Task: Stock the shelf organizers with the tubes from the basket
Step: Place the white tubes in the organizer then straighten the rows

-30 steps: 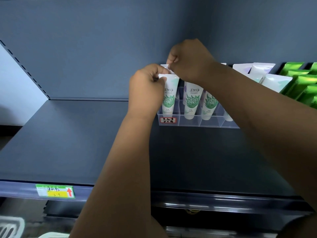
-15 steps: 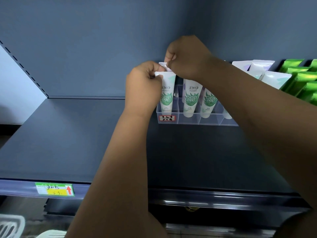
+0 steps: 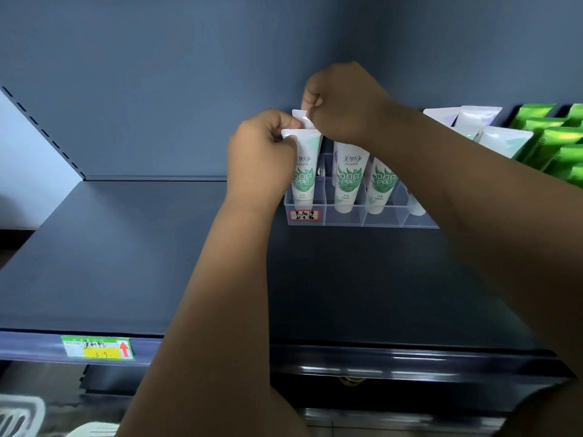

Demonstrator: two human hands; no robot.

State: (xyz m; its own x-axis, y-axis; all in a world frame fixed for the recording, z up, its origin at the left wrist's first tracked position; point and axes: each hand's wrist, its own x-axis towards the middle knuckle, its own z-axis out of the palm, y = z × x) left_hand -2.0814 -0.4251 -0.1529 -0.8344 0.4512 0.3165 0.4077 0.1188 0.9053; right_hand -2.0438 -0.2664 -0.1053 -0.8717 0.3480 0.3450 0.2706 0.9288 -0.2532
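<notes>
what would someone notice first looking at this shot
Two hands meet at the back of the dark shelf: the left hand pinches the top of the front tube standing in the leftmost slot of the clear organizer, and the right hand pinches the rear tube just behind it. Bright green tubes crowd the far right, and a green-and-yellow price tag sits on the shelf's front edge, lower left.

A dark blue-grey shelf (image 3: pixel 126 263) runs left to right under a matching matte back panel (image 3: pixel 189 74). At far left, a slotted upright (image 3: pixel 41 130) borders a pale wall (image 3: pixel 19 171). The near edge rail (image 3: pixel 31 345) carries a green-and-yellow price tag (image 3: pixel 97 348).
</notes>
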